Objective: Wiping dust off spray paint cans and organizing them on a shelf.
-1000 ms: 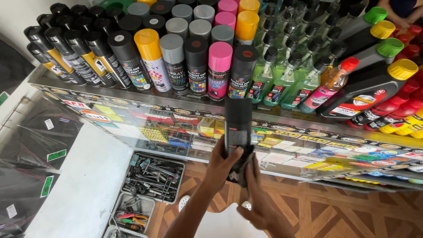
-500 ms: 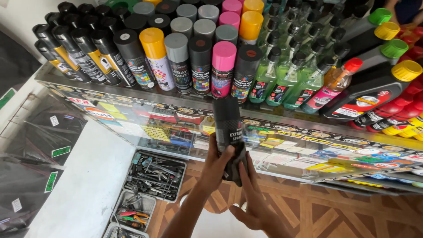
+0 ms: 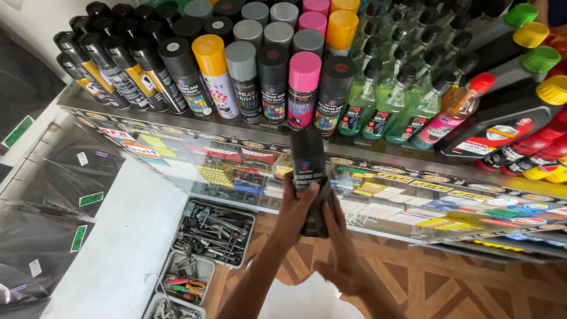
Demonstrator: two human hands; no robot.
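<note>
A black spray can (image 3: 308, 162) stands upright in front of the glass counter, its top near the front row of cans. My left hand (image 3: 293, 208) grips its lower body from the left. My right hand (image 3: 336, 245) is pressed against the can's base from the right and below, with a dark cloth (image 3: 319, 214) bunched between fingers and can. Just behind stands a row of spray cans on the glass shelf (image 3: 177, 118), among them a pink-capped can (image 3: 303, 88) and a black-capped can (image 3: 332, 93).
Green trigger spray bottles (image 3: 384, 100) and dark oil bottles (image 3: 508, 118) with coloured caps fill the right of the shelf. Stickers lie under the glass top. Grey trays of hand tools (image 3: 214, 230) sit on the floor at lower left. Black plastic-wrapped packs (image 3: 47, 224) lie far left.
The can has shifted slightly left and lower in view and tilted a little, with both hands staying around its lower part. My right hand has slid under the base.
</note>
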